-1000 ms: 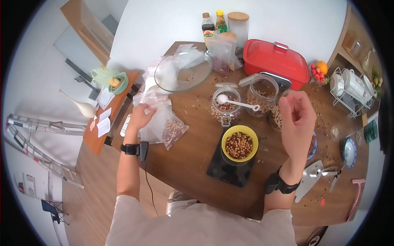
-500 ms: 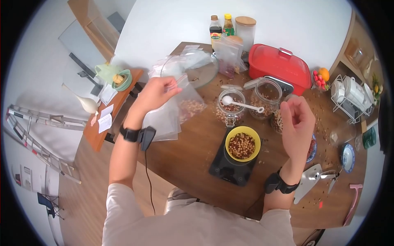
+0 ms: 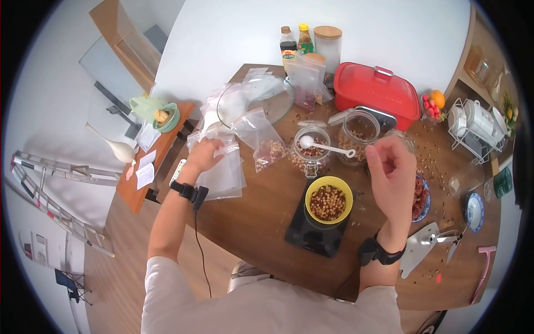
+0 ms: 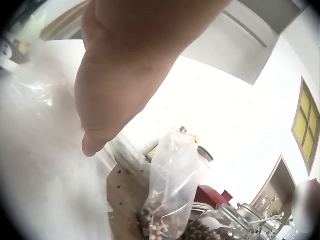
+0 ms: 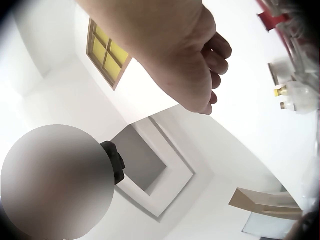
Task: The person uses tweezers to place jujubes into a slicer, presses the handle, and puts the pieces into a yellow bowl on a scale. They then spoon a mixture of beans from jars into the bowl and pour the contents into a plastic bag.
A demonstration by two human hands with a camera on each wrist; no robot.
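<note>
In the head view my left hand (image 3: 206, 155) reaches down onto a stack of clear zip bags (image 3: 225, 181), its fingers at their top edge. The left wrist view shows the thumb straight beside the blurred plastic. Just right of it lies a zip bag of mixed beans (image 3: 270, 151). My right hand (image 3: 394, 181) hangs raised over the table's right side, fingers loosely curled, with nothing visible in it. Between the hands a yellow bowl of beans (image 3: 329, 201) stands on a black kitchen scale (image 3: 314, 242).
Behind the bowl are two glass jars of beans (image 3: 311, 161), with a white measuring spoon (image 3: 328, 147) across one. A glass lid (image 3: 278, 108) lies back left. Further right are a red cooker (image 3: 375, 92), a plate (image 3: 424, 209), a metal chopper (image 3: 417, 253) and scattered beans.
My left hand lifted the zip bag of beans off the stack, put it down to the right and came back to the flat bags. The right hand has hardly moved.
</note>
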